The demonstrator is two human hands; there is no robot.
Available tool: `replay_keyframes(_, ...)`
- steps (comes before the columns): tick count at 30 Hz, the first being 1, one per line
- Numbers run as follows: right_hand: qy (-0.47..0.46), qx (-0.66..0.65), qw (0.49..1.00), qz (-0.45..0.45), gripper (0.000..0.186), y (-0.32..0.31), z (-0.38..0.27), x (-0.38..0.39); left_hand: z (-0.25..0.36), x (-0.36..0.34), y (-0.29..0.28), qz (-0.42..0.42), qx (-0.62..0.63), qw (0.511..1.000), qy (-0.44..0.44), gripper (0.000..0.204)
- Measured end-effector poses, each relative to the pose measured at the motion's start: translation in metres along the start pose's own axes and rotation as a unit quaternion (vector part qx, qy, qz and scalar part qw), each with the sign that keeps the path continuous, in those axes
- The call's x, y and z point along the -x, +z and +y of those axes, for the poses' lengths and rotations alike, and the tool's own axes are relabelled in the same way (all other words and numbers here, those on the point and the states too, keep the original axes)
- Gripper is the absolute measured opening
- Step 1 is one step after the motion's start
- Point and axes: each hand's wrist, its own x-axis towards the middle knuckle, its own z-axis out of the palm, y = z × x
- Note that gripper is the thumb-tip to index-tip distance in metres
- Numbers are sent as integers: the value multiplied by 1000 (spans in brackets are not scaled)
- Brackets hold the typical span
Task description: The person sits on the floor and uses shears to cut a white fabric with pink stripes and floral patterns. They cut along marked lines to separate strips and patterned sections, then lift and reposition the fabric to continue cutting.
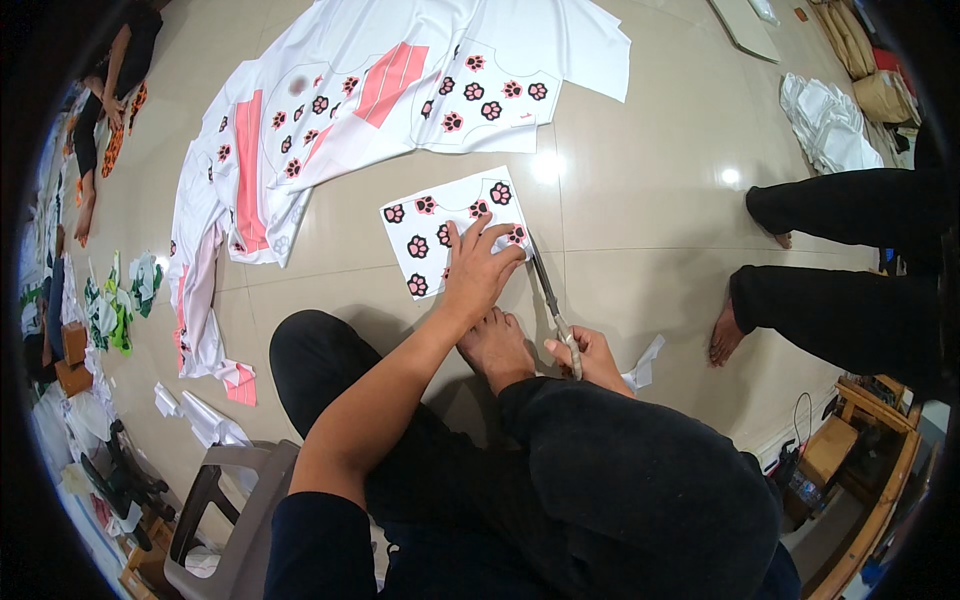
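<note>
On the tiled floor lies a white fabric piece (pixel 433 210) printed with pink and black paw prints. My left hand (pixel 478 262) rests flat on it with fingers spread, pressing near its right side. In my right hand (pixel 590 357) is a pair of scissors (pixel 548 287), its blades running along the right edge of the fabric piece. My bare foot (pixel 497 348) is just below the left hand. Farther off, a large white fabric sheet (pixel 340 130) with paw prints and pink striped panels lies spread and partly folded.
A small white scrap (pixel 646 364) lies right of my right hand. A person's legs (pixel 840 210) stand at the right; another person sits at the far left. A grey plastic stool (pixel 240 490) is at lower left. White cloth (pixel 828 122) is heaped at upper right, near a wooden frame (pixel 880 490).
</note>
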Motion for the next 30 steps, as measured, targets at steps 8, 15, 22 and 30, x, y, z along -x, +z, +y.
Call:
replay_keyframes(8, -1, -3, 1000, 3, 36, 0, 5, -1, 0, -2, 0, 8, 10, 1000, -9, 10)
replay_keyframes(15, -17, 6, 1000, 5, 32, -1, 7, -3, -1, -1, 2, 8, 1, 1000, -1, 10)
replay_keyframes(22, -3, 44, 999, 14, 30, -4, 6, 1, -3, 0, 5, 7, -8, 1000, 3, 10)
replay_keyframes(30, 15, 50, 998, 27, 29, -6, 13, 1, -2, -1, 5, 4, -16, 1000, 2, 11)
